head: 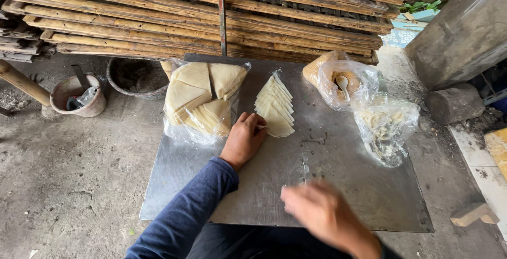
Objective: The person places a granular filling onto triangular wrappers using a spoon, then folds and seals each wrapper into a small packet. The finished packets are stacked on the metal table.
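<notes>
One row of triangular dough wrappers (274, 104) lay fanned on the metal sheet (343, 185), right of the bagged wrappers (198, 100). Left hand (244, 138) pinched the nearest wrapper's edge; right hand (322, 216) was blurred, grip unclear. Judged step: picking one wrapper; peeling it alone needs care

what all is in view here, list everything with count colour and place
metal sheet: one, grey, on the ground
fanned wrappers: one row, pale yellow, sheet centre
bag of wrappers: one, clear, sheet's left
bag with spoon: one, clear, orange filling, sheet's right
crumb bag: one, clear, right edge
bamboo poles: many, tan, stacked behind
pots: two, left ground
left hand: touching fanned wrappers
right hand: blurred, empty, above sheet
</notes>
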